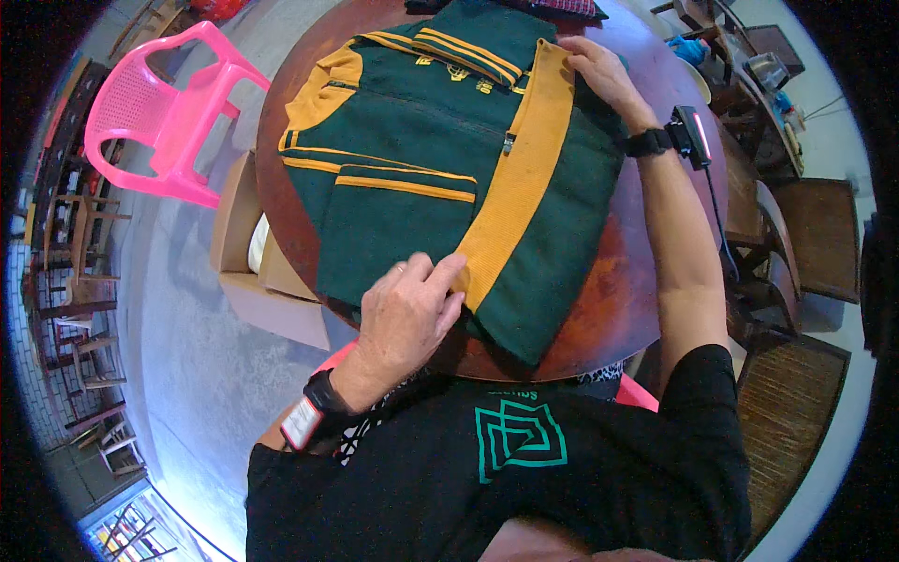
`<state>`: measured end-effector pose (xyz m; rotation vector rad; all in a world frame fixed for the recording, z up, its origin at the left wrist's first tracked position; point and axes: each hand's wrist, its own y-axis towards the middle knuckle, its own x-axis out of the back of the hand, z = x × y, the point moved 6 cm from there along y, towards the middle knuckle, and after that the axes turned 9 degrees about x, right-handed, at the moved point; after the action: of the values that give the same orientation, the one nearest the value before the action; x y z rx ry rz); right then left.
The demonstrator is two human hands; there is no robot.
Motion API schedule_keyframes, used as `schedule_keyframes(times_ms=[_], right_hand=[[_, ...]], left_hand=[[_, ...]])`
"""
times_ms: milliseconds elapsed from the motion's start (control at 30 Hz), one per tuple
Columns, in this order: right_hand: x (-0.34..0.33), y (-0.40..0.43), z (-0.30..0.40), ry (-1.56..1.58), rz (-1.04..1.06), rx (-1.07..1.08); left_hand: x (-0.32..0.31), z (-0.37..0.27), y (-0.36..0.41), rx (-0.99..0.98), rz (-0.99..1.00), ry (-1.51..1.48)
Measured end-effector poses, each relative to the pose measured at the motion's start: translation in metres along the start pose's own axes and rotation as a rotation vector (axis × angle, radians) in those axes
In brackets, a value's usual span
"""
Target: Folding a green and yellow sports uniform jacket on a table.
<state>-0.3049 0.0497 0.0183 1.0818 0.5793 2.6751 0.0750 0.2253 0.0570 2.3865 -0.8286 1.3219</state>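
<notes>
A dark green zip jacket (421, 119) with yellow trim lies front up on a round wooden table, its collar (326, 84) pointing left. Both sleeves are folded inward over the body, with striped parts showing. A wide yellow ribbed hem band (520, 190) runs across the jacket, with the metal zip pull (508, 142) at its edge. My left hand (414, 309) pinches the near end of this band. At its far end, my right hand (597, 74) holds the band's corner between thumb and fingers. More green fabric spreads to the right, beneath the band.
The table (288, 204) has a curved edge close to my body. Left of it stand a pink plastic chair (165, 119) and an open cardboard box (274, 302) on the floor. Wooden chairs (776, 246) stand at right. A plaid cloth (562, 7) lies at the table's far side.
</notes>
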Motion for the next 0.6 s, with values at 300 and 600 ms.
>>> schedule_keyframes(times_ms=[300,600], right_hand=[[-0.017,-0.035,0.019,-0.897,0.314,0.203],[-0.011,-0.070,0.005,-0.908,0.208,-0.030]], left_hand=[[-0.038,-0.048,-0.002,-0.399,0.085,0.042],[-0.056,-0.010,0.003,-0.486,0.191,0.199]])
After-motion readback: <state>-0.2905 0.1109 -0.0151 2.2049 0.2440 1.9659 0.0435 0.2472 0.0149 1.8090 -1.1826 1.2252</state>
